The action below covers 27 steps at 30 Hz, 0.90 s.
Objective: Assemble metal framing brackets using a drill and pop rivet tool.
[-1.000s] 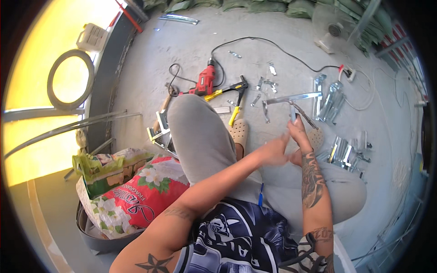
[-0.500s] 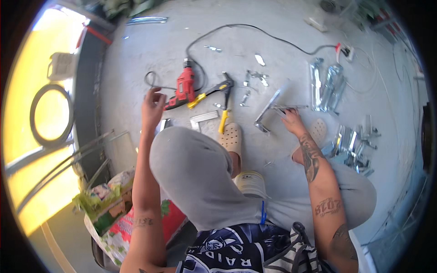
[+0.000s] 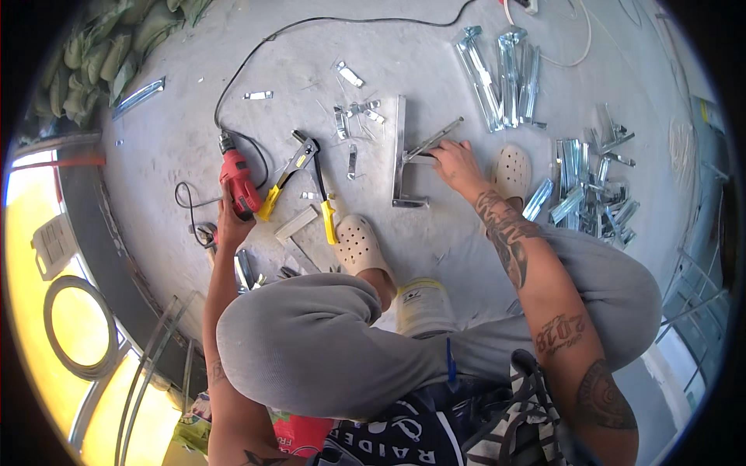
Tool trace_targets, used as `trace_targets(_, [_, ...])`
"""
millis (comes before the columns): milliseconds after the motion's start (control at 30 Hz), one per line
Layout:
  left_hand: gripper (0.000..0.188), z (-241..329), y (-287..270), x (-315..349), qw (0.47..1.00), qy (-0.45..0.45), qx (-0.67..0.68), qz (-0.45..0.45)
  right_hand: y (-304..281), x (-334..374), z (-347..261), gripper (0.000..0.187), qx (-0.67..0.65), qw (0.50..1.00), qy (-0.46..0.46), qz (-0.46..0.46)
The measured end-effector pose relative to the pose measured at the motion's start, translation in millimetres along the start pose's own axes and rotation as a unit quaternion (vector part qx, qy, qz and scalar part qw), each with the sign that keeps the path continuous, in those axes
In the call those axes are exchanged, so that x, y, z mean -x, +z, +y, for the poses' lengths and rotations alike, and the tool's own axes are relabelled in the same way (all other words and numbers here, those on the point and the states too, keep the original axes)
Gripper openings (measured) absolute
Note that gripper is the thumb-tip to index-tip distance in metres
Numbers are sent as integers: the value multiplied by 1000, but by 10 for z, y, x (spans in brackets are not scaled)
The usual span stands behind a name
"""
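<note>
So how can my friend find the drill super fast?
On the grey floor, find the person's left hand. It holds the drill, just left of the tool with two yellow handles. Unlike that tool, the drill has a chunky red body.

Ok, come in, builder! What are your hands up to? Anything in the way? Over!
Left hand at red drill, grip unclear. Right hand touching metal frame. Yellow-handled tool close beside drill.

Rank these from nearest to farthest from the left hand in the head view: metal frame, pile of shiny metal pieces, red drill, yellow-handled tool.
1. Red drill: touching the left hand.
2. Yellow-handled tool: right of the drill.
3. Metal frame: farther right, at the right hand.
4. Pile of shiny metal pieces: farthest right.
</note>
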<state>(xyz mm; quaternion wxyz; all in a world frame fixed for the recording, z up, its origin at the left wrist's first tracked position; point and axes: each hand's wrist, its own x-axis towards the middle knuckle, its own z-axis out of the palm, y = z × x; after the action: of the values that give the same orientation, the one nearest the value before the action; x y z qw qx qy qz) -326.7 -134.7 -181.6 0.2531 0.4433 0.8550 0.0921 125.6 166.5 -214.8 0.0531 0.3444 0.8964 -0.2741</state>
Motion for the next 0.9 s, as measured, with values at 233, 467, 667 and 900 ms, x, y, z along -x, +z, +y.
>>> trace_targets(233, [99,545,-875,214,987,-63,146,26,244,43,-257,30,-68,992,26,101])
trace_targets(467, [76,2237,-1768,265,954,55,206,-209,492,20,-67,26,-24,990,53,127])
trace_targets(667, [71,3089,-1295,125,942,112,156,-275,573,7,-144,18,55,980,48,187])
trace_targets(900, [71,3322,-1028,20,948,109,96,-285,594,-42,-230,13,73,978,64,186])
